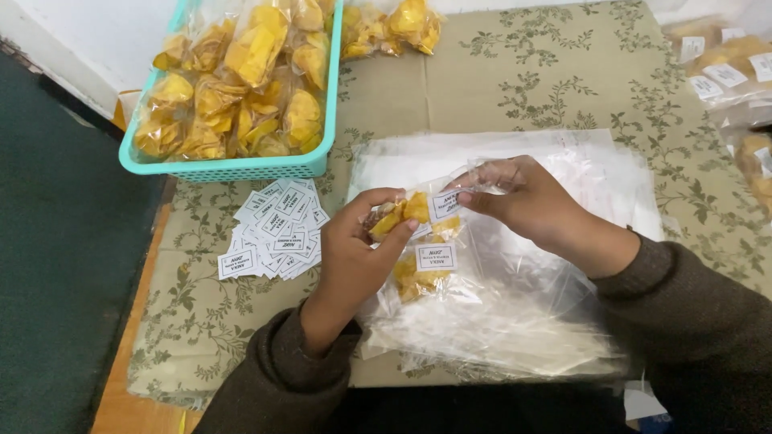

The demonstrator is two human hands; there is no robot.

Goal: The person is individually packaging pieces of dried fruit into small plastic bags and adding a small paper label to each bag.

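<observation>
My left hand (pixel 359 245) grips a small clear bag of yellow chips (pixel 402 215) from the left side. My right hand (pixel 527 201) pinches the bag's top right edge, beside a small white label (pixel 445 204) inside it. Just below, a second filled bag with a white label (pixel 435 258) lies on a stack of empty clear plastic bags (pixel 523 313). A loose heap of white paper labels (pixel 277 229) sits on the cloth to the left of my left hand.
A turquoise basket (pixel 233 167) full of packed chip bags stands at the back left. More packed bags lie at the top centre (pixel 394 26) and the right edge (pixel 728 72). A floral tablecloth (pixel 523 72) covers the table; dark green floor (pixel 56 241) lies left.
</observation>
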